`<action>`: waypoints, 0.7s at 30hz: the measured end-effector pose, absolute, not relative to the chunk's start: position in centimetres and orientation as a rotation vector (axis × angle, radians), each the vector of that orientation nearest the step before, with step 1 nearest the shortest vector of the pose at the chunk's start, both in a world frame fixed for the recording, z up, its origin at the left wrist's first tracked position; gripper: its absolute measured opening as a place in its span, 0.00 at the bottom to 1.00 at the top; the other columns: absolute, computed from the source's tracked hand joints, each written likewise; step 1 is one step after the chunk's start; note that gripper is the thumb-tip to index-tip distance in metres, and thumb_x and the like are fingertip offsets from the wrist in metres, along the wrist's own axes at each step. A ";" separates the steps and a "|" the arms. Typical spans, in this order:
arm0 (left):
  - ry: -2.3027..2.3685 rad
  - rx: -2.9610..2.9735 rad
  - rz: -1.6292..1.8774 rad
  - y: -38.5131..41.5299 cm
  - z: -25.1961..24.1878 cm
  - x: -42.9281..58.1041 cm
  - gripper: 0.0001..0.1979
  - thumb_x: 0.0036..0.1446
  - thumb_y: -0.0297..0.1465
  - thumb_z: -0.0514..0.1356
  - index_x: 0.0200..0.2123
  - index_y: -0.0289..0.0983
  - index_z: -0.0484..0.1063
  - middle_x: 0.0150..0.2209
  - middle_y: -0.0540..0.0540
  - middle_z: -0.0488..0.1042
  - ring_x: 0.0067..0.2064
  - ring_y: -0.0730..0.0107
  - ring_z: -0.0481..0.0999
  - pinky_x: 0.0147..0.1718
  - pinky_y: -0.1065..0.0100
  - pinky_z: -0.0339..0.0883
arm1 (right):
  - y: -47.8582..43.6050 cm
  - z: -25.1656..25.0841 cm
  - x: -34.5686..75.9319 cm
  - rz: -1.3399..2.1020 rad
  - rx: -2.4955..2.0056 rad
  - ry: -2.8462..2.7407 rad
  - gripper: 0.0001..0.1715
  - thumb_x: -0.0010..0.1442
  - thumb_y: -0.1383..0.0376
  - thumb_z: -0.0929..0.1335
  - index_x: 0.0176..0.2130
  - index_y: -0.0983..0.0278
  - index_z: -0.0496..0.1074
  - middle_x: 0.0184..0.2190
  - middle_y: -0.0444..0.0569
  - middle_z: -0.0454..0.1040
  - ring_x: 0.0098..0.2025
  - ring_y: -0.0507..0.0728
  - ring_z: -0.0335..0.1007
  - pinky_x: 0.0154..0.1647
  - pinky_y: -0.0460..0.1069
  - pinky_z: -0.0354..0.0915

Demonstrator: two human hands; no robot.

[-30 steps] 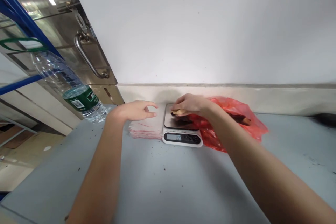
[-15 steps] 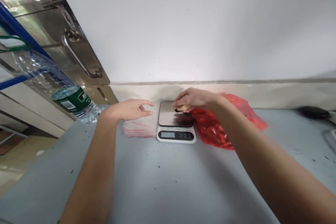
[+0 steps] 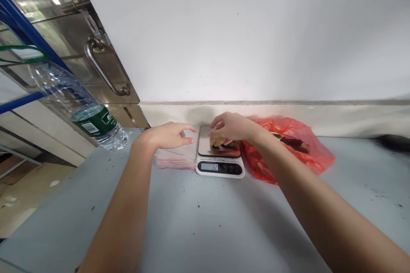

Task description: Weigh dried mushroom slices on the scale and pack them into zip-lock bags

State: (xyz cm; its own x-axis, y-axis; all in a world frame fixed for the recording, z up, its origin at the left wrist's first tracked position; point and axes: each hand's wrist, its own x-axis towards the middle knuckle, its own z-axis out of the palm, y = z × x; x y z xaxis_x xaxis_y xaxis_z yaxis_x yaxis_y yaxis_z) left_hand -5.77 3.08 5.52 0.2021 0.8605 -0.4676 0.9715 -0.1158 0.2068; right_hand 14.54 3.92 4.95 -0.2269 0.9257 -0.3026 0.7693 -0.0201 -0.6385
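Note:
My right hand [image 3: 232, 127] hovers low over the steel plate of a white digital kitchen scale [image 3: 221, 170], its fingers curved and apart. Beneath the fingers, a pale brown dried piece [image 3: 218, 141] with a dark underside rests on the plate; the hand partly covers it, and contact is hard to make out. The display reads about 2.2. To the left of the scale, my left hand [image 3: 171, 134] is held open and empty, above a stack of clear plastic bags with red edges [image 3: 173, 160]. A red plastic bag [image 3: 259, 164] holding dark brown pieces lies open under my right forearm.
A large water bottle [image 3: 96, 121] with a green label stands at the left edge of the grey table [image 3: 198, 234]. Behind the table is a white wall [image 3: 243, 42]. A metal door handle [image 3: 104, 68] is at the left, and a dark object [image 3: 395, 143] lies far right.
The brown piece was pinched in my right fingers and now sits on the scale plate, with the fingers loosened and slightly raised. The view shifted a little; my left hand keeps its pose.

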 end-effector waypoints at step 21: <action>1.765 2.081 -0.346 2.0 7.1 -3.5 0.30 0.65 0.48 0.52 0.67 0.50 0.68 0.62 0.44 0.77 0.57 0.52 0.78 0.54 0.59 0.69 | 2.4 5.4 23.4 0.400 -2.003 -2.121 0.17 0.56 0.72 0.69 0.42 0.58 0.83 0.40 0.50 0.83 0.38 0.59 0.78 0.31 0.49 0.69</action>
State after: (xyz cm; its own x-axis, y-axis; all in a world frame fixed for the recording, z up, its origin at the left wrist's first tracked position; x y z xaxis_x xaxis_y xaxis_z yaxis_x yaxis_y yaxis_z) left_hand -3.54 1.96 7.11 0.1774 0.8865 -0.4275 0.9822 -0.1324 0.1331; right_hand 23.42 2.36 5.42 -0.0643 0.9971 -0.0417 0.9439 0.0472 -0.3268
